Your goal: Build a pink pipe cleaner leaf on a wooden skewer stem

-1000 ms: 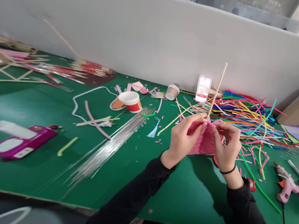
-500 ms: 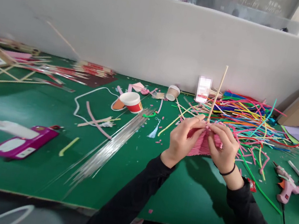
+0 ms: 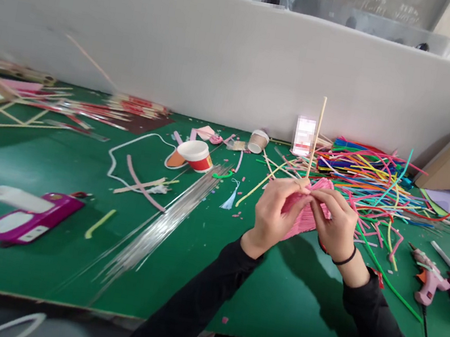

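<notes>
A pink ribbed piece [image 3: 300,225], seemingly built from fuzzy chenille stems, is held above the table in front of me. My left hand [image 3: 273,210] has its fingers closed on the piece's left upper edge. My right hand [image 3: 337,223], with a black band at the wrist, pinches the same edge from the right, and the fingertips of both hands meet there. Just behind the fingertips a thin wooden stick [image 3: 317,131] rises almost upright; its lower end is hidden by my fingers. Whatever small part lies between the fingertips cannot be made out.
Behind my hands lies a heap of coloured chenille stems [image 3: 362,171]. A pink glue gun [image 3: 428,278] rests at right. Left of me are metal wires [image 3: 169,217], a red-and-white paper cup [image 3: 196,155] and a purple device [image 3: 33,218]. A grey partition [image 3: 184,52] backs the green table [image 3: 103,275].
The wooden stick has swung from leaning right to nearly upright, its top moving left. The pink piece has turned, showing more of its ribbed side between and behind my hands.
</notes>
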{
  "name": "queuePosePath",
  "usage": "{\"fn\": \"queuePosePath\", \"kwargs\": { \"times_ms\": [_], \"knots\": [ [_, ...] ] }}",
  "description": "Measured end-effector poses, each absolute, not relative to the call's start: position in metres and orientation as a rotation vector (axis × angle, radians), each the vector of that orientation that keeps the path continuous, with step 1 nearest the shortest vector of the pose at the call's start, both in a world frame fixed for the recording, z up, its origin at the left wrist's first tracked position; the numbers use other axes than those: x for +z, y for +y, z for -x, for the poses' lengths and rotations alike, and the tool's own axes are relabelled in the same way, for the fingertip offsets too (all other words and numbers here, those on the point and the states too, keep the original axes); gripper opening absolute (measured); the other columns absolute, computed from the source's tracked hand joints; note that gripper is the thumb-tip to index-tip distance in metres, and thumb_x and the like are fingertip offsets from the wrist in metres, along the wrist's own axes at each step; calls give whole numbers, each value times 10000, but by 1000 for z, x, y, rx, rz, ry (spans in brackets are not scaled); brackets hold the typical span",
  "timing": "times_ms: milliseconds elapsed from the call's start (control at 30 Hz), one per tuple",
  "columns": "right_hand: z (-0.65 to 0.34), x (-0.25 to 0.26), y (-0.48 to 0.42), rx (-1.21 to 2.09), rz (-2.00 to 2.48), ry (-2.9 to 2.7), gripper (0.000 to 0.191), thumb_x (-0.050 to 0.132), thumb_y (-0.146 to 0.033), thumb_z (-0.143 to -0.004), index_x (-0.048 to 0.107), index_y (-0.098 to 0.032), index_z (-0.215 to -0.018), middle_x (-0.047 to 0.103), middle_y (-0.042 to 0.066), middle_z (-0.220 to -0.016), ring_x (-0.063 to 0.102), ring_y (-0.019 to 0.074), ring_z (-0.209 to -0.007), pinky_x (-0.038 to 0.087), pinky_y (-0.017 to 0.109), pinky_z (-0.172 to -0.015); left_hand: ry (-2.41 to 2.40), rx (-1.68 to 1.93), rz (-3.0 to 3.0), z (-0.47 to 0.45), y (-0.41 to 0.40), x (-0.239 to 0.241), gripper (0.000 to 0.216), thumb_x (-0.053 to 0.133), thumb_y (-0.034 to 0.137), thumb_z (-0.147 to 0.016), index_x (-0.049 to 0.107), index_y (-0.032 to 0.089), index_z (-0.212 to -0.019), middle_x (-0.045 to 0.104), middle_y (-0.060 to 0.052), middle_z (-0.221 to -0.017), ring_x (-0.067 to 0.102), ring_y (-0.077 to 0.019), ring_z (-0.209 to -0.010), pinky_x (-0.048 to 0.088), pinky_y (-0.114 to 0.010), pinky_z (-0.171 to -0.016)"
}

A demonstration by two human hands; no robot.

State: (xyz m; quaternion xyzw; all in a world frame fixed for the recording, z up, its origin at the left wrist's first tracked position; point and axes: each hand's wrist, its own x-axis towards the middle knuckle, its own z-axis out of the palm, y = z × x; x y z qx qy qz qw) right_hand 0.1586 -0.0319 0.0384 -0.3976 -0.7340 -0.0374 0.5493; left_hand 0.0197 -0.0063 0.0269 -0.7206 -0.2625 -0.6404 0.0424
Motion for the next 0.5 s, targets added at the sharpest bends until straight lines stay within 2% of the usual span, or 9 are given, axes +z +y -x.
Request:
{"fn": "queuePosePath", "kwargs": {
  "times_ms": [133, 300, 500],
  "knots": [
    [-162, 39, -32, -17, 969, -1710, 165, 557, -201, -952, 713, -243, -984, 741, 48, -920, 699, 182, -853, 589, 328, -772, -880, -1977, 2148, -19, -1, 20, 236, 575, 216, -953, 501, 222, -1177, 709, -36, -932, 693, -179, -929, 570, -378, -875],
    [-173, 28, -27, -14, 1118, -1557, 122, 599, -292, -938, 712, -249, -919, 673, 57, -910, 635, 206, -883, 550, 378, -792, -682, -1652, 2091, -9, 16, 3, 300, 545, 96, -926, 518, 230, -1194, 675, -60, -964, 675, -209, -1014, 562, -379, -859],
    [-178, 12, -19, -71, 1241, -1393, 149, 626, -339, -910, 698, -225, -847, 574, 76, -1018, 556, 251, -1040, 443, 493, -956, -653, -1637, 2010, -7, 26, -5, 365, 533, 46, -899, 495, 219, -1218, 618, -53, -921, 650, -204, -966, 559, -389, -855]
  ]
}}
